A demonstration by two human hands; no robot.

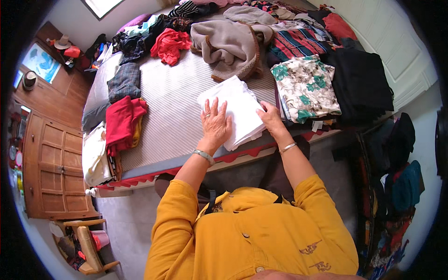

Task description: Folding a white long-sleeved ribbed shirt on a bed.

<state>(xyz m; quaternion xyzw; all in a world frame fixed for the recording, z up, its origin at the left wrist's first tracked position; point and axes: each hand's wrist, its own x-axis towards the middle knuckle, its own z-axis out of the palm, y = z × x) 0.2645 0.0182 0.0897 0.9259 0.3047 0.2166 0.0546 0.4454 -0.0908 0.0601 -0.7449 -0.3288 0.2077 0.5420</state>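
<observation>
A folded white cloth [241,105] lies near the front edge of the bed. My left hand [215,125] rests flat on its left part, fingers spread. At the cloth's right edge, my right hand [272,117] pinches the side, with some fingertips hidden. Just beyond the cloth is a crumpled grey-brown garment with brown trim [228,44]. To the right of my right hand sits a folded floral cloth in white and green [305,88].
Black folded clothes [361,84] are stacked at the bed's right. Along the left lie red [122,121], white [95,156] and dark plaid [125,81] folded garments. A bright red garment [171,45] lies crumpled farther back. A wooden cabinet [56,163] and a wooden chair [88,245] stand left.
</observation>
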